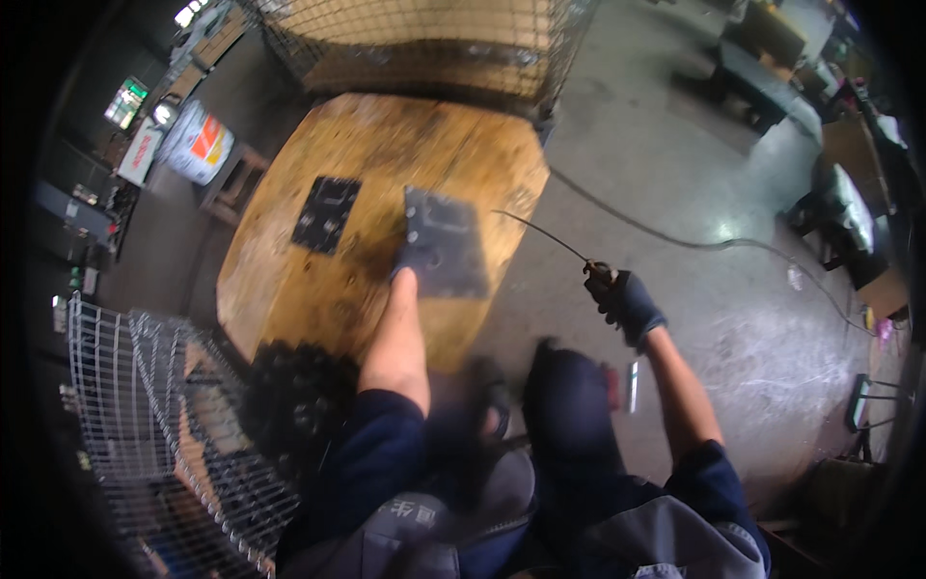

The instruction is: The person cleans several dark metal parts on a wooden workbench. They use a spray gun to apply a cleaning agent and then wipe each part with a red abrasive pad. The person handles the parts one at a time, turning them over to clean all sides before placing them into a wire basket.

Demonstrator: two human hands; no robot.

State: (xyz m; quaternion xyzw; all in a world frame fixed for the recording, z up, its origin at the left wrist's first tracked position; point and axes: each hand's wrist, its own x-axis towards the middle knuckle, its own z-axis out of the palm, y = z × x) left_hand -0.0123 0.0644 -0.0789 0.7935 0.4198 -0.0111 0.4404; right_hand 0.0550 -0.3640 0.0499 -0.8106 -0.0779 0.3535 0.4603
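Note:
A dark flat plate (445,246) with holes is tilted and blurred above the right part of a wooden board (383,145). My left hand (397,273) grips its near left edge; the fingers are mostly hidden behind the plate. A smaller-looking black plate (326,216) with holes and marks lies flat on the board, left of the held one. My right hand (618,300), in a dark glove, is closed around a tool (599,271). From that tool a long, thin, slightly curved rod (542,233) points up and left towards the board's right edge.
Beyond the board stands a wire mesh cage (427,51) holding tan material. A white bucket (199,145) is at the left, a mesh basket (123,391) at the lower left beside a pile of dark parts (304,398). A cable (651,231) crosses the floor at the right.

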